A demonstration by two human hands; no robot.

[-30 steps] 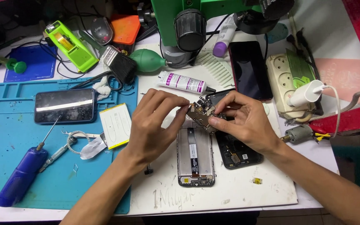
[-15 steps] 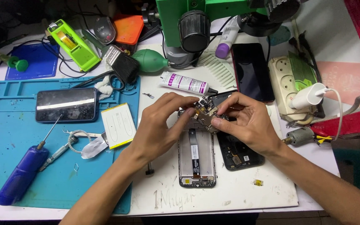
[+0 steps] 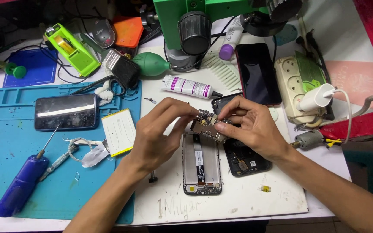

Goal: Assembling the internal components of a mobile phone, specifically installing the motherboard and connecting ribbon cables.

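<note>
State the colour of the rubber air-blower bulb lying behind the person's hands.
The blower bulb is green, seen best in the head view, beside the black brush.

I hold the circuit board [image 3: 207, 125] between my left hand [image 3: 158, 133] and right hand [image 3: 251, 125], above the open phone frame [image 3: 201, 166]; screwdriver [image 3: 20, 185] far left, glue tube [image 3: 188, 87] behind.

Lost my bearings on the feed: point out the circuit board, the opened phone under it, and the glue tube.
circuit board [image 3: 207, 127], head view, metal shield.
opened phone [image 3: 202, 166], head view, middle of frame.
glue tube [image 3: 186, 86], head view, tube body.
</note>
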